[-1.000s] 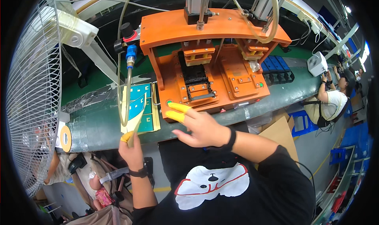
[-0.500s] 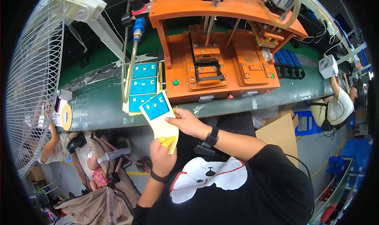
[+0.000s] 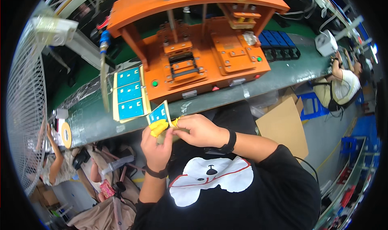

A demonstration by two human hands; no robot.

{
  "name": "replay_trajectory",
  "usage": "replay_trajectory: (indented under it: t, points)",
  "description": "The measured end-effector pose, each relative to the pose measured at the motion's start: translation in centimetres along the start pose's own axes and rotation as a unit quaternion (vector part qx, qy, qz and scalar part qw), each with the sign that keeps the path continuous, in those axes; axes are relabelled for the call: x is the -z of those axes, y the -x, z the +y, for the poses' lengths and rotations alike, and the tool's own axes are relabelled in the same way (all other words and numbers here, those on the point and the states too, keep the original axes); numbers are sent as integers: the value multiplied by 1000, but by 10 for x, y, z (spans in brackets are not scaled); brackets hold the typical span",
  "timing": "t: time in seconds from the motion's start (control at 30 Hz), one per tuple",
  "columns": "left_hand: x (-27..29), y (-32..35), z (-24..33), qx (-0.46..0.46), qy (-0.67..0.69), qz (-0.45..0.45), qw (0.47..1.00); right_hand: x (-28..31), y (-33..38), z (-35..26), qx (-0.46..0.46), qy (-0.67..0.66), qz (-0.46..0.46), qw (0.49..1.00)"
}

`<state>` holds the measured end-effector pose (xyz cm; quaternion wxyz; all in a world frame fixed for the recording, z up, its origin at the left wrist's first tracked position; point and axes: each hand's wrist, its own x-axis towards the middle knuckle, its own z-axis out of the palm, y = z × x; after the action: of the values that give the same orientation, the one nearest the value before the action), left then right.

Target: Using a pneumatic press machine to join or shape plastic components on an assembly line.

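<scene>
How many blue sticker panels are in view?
4: three in a column on the sheet lying on the bench left of the orange press, and one on the card held in both hands. Others may be hidden underneath.

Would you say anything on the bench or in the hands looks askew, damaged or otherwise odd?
Nothing stands out. The sheet of blue labels lies flat beside the orange press, and both hands, left hand and right hand, hold a small blue label card at the bench edge.
</scene>
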<state>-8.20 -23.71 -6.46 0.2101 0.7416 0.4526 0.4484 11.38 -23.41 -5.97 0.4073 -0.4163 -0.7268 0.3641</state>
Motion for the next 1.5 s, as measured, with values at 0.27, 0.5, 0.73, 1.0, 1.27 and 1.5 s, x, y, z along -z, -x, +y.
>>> replay_trajectory:
  t: [0.27,0.5,0.73,1.0,1.27,1.5]
  points:
    - [-16,-10,6,118,494,51,860,114,120,77,-203,-103,211,951]
    - [-46,-16,15,59,398,-143,904,85,394,172,-588,-270,462,606]
    - [-74,-23,23,22,297,-284,911,-68,568,217,-474,-403,733,274]
    - [-74,-35,21,-44,173,-250,952,34,448,175,-613,-233,595,466]
    - [-45,-49,22,-31,36,-174,984,129,92,48,-21,179,240,954]
    - [-7,-52,25,214,102,-256,937,119,-65,15,144,405,106,897]
